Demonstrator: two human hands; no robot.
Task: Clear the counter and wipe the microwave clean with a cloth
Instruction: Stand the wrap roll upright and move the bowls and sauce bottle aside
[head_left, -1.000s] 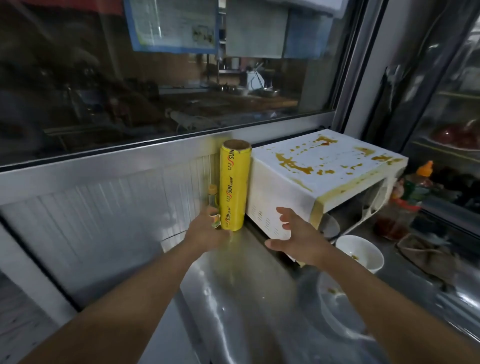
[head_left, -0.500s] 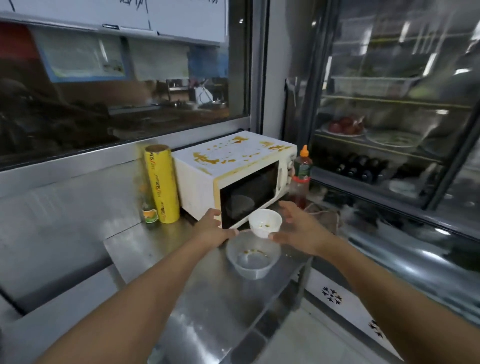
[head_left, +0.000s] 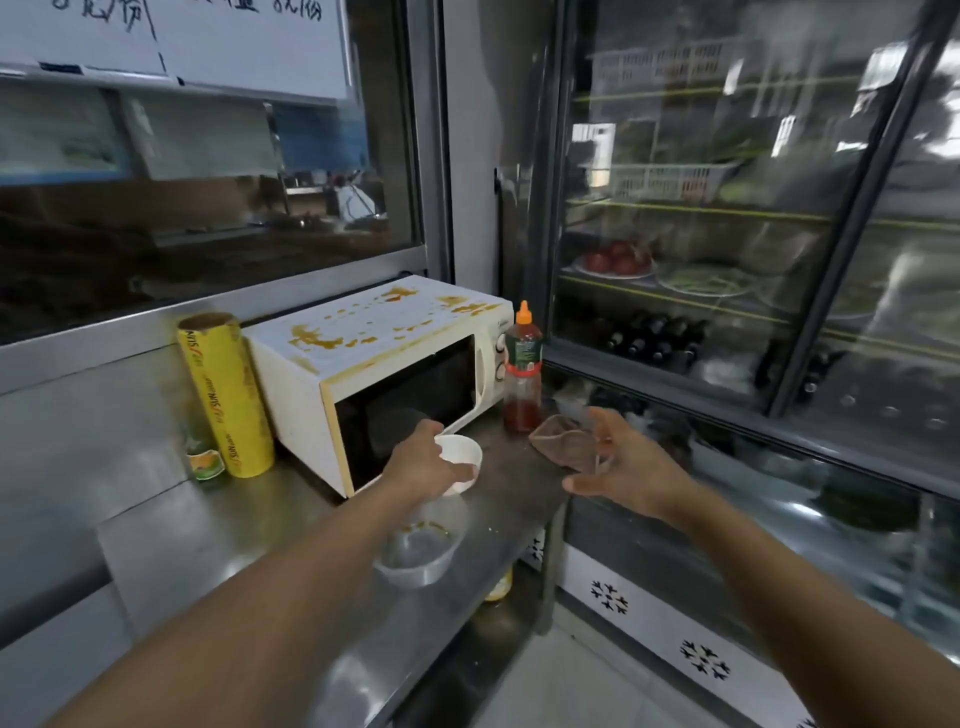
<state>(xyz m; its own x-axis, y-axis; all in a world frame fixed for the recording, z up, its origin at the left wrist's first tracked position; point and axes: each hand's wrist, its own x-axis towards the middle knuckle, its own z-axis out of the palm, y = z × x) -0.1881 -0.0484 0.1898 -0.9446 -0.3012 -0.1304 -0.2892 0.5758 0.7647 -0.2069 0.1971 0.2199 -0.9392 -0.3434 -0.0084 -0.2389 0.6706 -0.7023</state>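
The left hand (head_left: 423, 462) grips the rim of the small white bowl (head_left: 460, 460), which stands on the steel counter (head_left: 249, 525) just before the stained microwave (head_left: 374, 364). The right hand (head_left: 623, 465) hovers open, just right of the brown cloth (head_left: 563, 441). The clear bowl (head_left: 421, 551) sits nearer, close to the counter's front edge.

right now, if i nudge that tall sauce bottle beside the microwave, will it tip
Probably yes if pushed high: the sauce bottle is tall and narrow. Its red sauce sits only in the lower part, so it may feel light yet bottom-weighted. On the steel counter it could slide first.
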